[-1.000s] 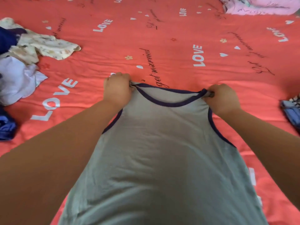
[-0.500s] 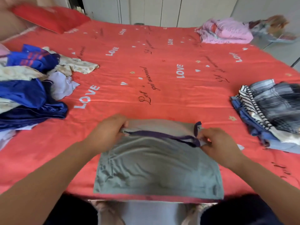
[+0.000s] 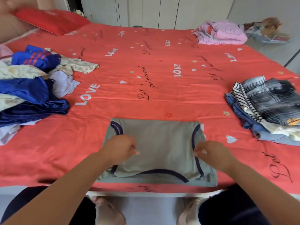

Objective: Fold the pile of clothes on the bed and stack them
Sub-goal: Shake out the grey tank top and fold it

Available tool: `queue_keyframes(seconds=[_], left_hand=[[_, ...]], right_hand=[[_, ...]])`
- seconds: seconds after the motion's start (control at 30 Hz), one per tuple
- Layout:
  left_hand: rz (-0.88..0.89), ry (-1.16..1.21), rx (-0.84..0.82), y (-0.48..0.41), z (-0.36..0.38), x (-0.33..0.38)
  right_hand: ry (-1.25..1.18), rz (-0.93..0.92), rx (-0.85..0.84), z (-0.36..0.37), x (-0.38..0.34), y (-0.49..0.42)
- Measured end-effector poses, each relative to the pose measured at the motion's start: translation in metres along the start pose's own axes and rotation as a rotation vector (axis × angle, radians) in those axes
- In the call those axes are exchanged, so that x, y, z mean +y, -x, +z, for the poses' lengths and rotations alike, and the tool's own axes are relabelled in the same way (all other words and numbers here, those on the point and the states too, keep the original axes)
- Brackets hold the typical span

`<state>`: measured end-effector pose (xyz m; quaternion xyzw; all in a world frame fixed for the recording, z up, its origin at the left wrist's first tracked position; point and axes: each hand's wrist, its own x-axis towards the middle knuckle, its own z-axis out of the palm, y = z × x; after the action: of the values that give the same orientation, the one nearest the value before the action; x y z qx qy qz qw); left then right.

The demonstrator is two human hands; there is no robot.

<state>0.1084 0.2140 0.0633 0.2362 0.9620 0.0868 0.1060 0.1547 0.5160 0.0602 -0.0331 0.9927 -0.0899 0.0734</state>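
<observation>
Vest (image 3: 155, 143) | folded once, flat at your bed's (image 3: 162, 98) near edge, long axis left-right | left hand (image 3: 120, 148) over left half, right hand (image 3: 212, 153) at right armhole, equally near | fingers curled, grip on cloth unclear | stack (image 3: 267, 103) to your right

**Bedroom: furniture, surfaces, light**

Bed (image 3: 162, 51): spans the view from 9 to 3 o'clock. Its coral-red cover is printed with white "LOVE", small hearts and dark script.
Pillow (image 3: 52, 21): red, at 11 o'clock, lying next to the headboard.
Headboard (image 3: 9, 26): padded, beige-pink, at 10 o'clock.
Cupboard doors (image 3: 146, 12): pale flat panels with upright seams, along 12 o'clock beyond the bed.
Floor (image 3: 146, 211): pale grey and smooth, at 6 o'clock below the bed's near edge and again at 2 o'clock.
Light: soft and even, with faint shadows.
</observation>
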Motion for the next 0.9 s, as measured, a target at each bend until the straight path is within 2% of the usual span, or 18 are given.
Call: queue_keyframes(seconds=[0.17,0.33,0.4,0.53,0.67,0.73,0.8,0.87,0.9], left_hand=[[0.064,0.307,0.038,-0.053,0.003,0.076],[-0.072,0.544,0.040,-0.093,0.037,0.166],[-0.173,0.506,-0.012,-0.103,0.055,0.193],[-0.291,0.256,-0.089,-0.116,0.080,0.225],[-0.353,0.171,-0.164,-0.129,0.086,0.237],[-0.310,0.099,-0.186,-0.127,0.086,0.234],[-0.179,0.019,-0.137,-0.117,0.081,0.228],[-0.091,0.076,-0.101,-0.105,0.073,0.217],[-0.116,0.196,-0.081,-0.098,0.067,0.209]], right_hand=[[-0.276,0.251,0.115,-0.012,0.031,-0.034],[-0.442,0.389,0.087,-0.003,0.066,-0.053],[-0.489,0.402,0.080,0.001,0.072,-0.068],[-0.587,0.347,0.064,0.006,0.075,-0.102],[-0.420,0.298,0.021,0.011,0.071,-0.124],[-0.366,0.301,0.022,0.013,0.070,-0.127],[-0.303,0.300,0.034,0.011,0.067,-0.126],[-0.316,0.297,0.080,0.004,0.063,-0.124],[-0.353,0.303,0.116,-0.001,0.061,-0.124]])
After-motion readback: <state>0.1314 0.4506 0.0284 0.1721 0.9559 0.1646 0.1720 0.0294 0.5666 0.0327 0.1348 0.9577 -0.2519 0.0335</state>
